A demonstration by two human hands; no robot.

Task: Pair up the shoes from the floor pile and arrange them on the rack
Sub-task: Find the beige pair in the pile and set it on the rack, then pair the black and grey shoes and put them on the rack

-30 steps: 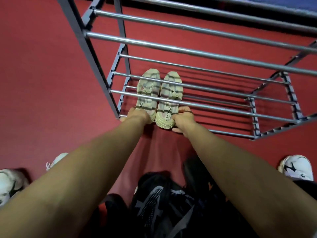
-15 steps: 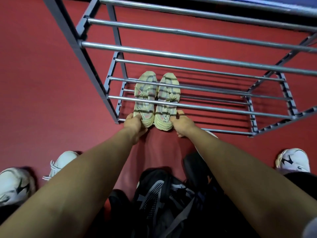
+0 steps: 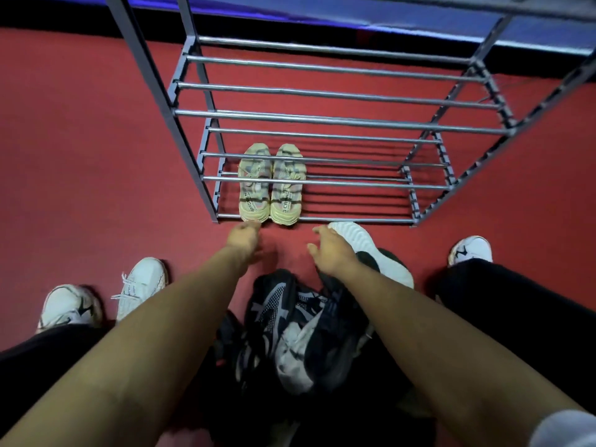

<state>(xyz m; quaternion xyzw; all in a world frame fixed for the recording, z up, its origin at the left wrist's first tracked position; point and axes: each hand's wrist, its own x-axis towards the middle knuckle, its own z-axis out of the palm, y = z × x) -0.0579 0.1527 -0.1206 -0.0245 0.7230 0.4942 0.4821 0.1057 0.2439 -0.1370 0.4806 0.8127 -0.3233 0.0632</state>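
Note:
A pair of pale yellow sneakers (image 3: 270, 185) stands side by side on the bottom shelf of the grey metal rack (image 3: 322, 119), at its left end, heels toward me. My left hand (image 3: 244, 237) hovers just in front of the left heel, holding nothing. My right hand (image 3: 329, 250) is open over the red floor, apart from the pair. Below my hands lies a pile of black and grey shoes (image 3: 290, 327). A white-soled shoe (image 3: 371, 253) lies partly under my right wrist.
Two white sneakers (image 3: 106, 295) lie on the red floor at the left. Another white sneaker (image 3: 471, 250) sits at the right, beside my dark trouser leg (image 3: 516, 304). The rack's upper shelves hold nothing. A dark wall base runs behind the rack.
Both hands let go of the yellow sneakers and drew back toward me. The pair stays on the bottom shelf. The view pulled back and tilted up.

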